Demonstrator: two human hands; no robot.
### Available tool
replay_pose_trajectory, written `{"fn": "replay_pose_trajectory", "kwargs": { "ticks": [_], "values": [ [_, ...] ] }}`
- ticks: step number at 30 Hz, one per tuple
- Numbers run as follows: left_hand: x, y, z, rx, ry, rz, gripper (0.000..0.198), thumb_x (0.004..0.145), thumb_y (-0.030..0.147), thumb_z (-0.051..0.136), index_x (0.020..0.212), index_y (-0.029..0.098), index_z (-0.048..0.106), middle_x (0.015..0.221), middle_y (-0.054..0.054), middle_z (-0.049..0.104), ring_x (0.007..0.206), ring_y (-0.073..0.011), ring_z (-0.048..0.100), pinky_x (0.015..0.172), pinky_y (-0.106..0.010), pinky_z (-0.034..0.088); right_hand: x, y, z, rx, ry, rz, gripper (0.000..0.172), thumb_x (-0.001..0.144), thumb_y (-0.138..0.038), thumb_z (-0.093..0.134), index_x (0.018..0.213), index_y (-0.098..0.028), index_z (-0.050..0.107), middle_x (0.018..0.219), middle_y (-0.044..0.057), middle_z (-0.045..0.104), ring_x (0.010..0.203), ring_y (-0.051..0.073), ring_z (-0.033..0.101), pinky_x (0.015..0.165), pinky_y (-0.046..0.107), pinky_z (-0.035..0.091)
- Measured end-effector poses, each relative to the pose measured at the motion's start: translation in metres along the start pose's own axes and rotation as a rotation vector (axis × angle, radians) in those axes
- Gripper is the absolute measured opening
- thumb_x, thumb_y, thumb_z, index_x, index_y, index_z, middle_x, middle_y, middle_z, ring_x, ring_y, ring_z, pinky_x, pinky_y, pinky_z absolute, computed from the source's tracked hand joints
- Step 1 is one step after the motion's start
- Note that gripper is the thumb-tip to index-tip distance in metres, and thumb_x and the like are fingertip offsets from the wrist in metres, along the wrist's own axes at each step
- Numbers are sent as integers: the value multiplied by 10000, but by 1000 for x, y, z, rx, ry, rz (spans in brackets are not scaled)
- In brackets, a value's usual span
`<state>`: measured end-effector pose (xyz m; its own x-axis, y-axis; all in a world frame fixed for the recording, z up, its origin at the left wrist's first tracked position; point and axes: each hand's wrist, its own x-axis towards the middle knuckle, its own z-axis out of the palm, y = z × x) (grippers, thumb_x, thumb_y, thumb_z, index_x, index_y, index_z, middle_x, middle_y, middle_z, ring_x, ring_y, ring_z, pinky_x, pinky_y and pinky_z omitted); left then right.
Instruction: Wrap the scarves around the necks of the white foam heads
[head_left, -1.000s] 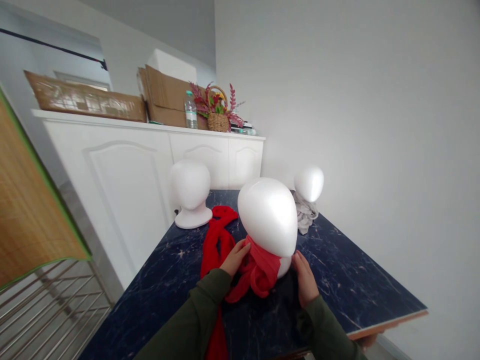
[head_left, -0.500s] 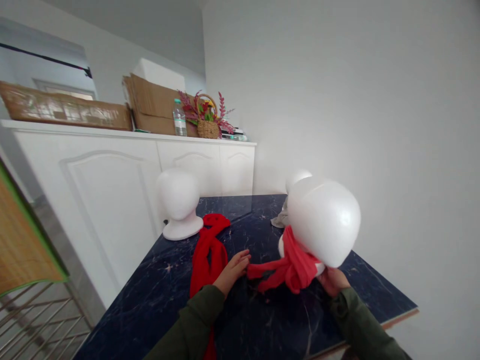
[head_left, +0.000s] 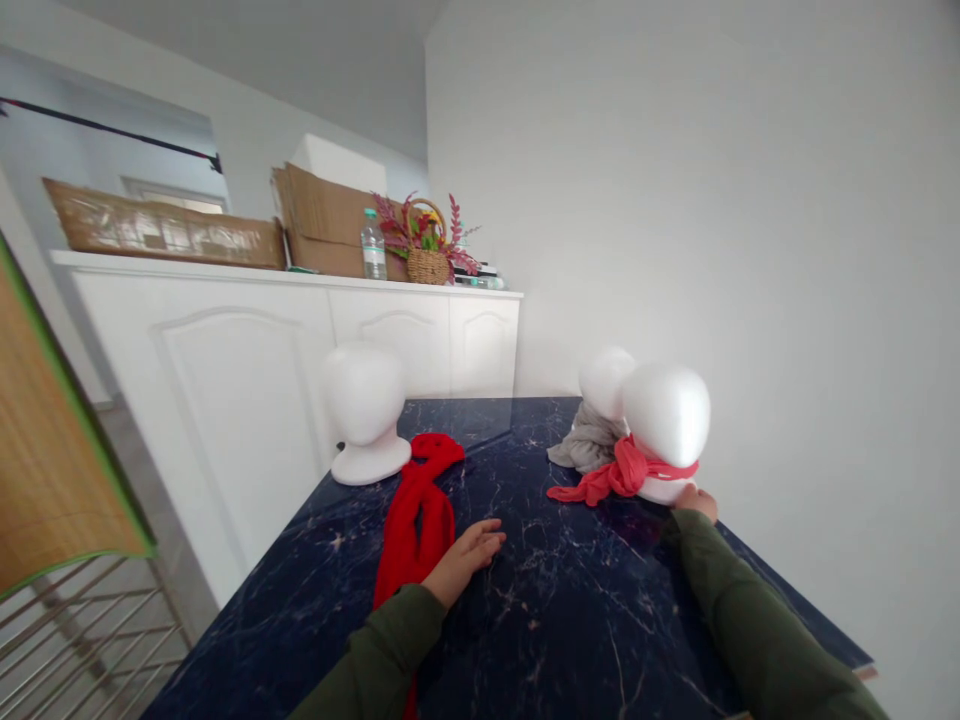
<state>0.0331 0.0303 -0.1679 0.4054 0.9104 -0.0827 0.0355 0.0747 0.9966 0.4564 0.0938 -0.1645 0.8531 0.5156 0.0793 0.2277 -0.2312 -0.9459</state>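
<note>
We see the foam head (head_left: 666,412) standing upright on its base, long axis vertical and crown up, just beyond the right hand (head_left: 696,500). A coral scarf (head_left: 626,478) is knotted round its neck, the tails trailing across the table (head_left: 570,610) toward the left hand (head_left: 465,560). The right hand touches the base (mostly hidden behind its sleeve, so we cannot tell how far it is open). The left hand lies flat on the table, fingers spread and holding nothing, its inner edge just beside a red scarf (head_left: 416,505). That scarf's length runs away from this hand toward a bare foam head (head_left: 365,395).
</note>
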Motion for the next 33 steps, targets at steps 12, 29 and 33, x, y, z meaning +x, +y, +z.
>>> {"fn": "replay_pose_trajectory", "kwargs": {
  "ticks": [12,29,33],
  "values": [
    [-18,34,-31,961,704,345,392,720,329,489,1064,145,522,1133,-135,511,1094,-254,427,971,-377,264,-4,14,12,-162,154,-79,475,671,-152,388,1119,-56,514,1004,141,584,935,285,527,828,362,381],
    [-20,32,2,483,350,466,481,558,56,418,981,195,601,1024,-35,607,998,-219,514,966,-332,311,-181,-28,50,378,-699,-164,347,687,-455,510,899,-181,500,728,41,555,676,193,538,641,334,443],
    [-42,37,40,532,2,505,504,542,36,401,971,196,610,999,-30,619,958,-203,537,913,-299,360,-257,-54,69,504,-1475,351,464,709,-556,457,901,-145,553,709,54,607,721,194,589,658,328,452]
  ]
}}
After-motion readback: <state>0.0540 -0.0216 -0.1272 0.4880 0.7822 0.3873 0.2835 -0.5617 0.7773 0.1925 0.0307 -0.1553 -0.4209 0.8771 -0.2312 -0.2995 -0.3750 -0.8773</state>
